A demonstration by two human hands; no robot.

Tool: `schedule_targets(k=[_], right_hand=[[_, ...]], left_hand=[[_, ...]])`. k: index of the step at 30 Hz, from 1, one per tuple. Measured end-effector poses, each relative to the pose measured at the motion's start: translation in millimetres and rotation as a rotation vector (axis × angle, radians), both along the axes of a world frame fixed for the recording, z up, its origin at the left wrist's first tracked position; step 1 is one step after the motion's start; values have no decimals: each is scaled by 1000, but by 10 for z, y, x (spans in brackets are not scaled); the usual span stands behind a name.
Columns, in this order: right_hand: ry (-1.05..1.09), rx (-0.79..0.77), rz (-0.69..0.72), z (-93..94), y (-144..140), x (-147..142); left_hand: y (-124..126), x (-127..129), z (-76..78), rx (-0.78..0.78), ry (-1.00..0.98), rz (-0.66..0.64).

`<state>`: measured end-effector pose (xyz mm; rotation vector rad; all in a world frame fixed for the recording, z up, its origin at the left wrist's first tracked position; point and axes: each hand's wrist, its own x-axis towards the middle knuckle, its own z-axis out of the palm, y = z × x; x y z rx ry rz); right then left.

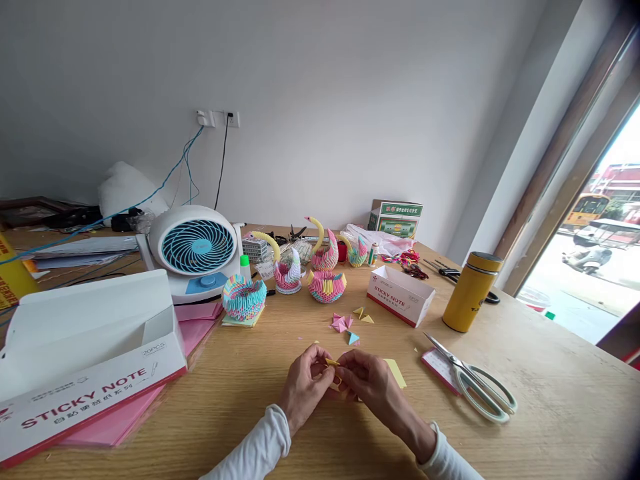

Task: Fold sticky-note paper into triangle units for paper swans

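Observation:
Between the fingertips of my left hand [306,379] and my right hand [369,381] is a small piece of folded yellow paper [331,363]. Both hands are closed in a pinch on it, low over the table. Beside my right hand, partly covered by it, lies flat yellow paper [397,373]. Just beyond my fingers are pink folded paper pieces [341,323], a blue folded triangle [353,338] and yellow folded triangles [367,319]. Some pink paper under my hands is mostly hidden.
Scissors [475,383] rest partly on a small pad to the right, near a yellow flask [473,292]. A small sticky note box [401,295] and several folded-paper swans and bowls [327,287] stand behind. At left are a larger open box [95,373] and a fan [197,250].

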<state>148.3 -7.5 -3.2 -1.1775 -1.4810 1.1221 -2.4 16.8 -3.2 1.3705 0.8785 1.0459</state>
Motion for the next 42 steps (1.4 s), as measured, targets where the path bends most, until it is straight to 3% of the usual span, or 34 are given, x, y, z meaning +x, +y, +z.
schedule_targets(k=[6,11,16,27,32,36,42], right_hand=[[38,-39,11,-28,24,30],[-218,116,-96,-18,-7,6],[-473,350,-181,1,-44,-20],[-578,428,-199,-1,-77,5],[-638,474,-213,-41,-48,35],[-679,523,-213,-59,-37,46],[-556,477,-135,-9,-58,31]], left_hand=[[0,-1,-46,134,112,9],[-11,1,-90,217,201,27],[-24,17,-80,207,214,19],[-53,-14,-2,57,27,-78],[6,-12,-94,74,77,-59],[22,-1,-152,-4,144,-47],[11,1,-169,13,200,-56]])
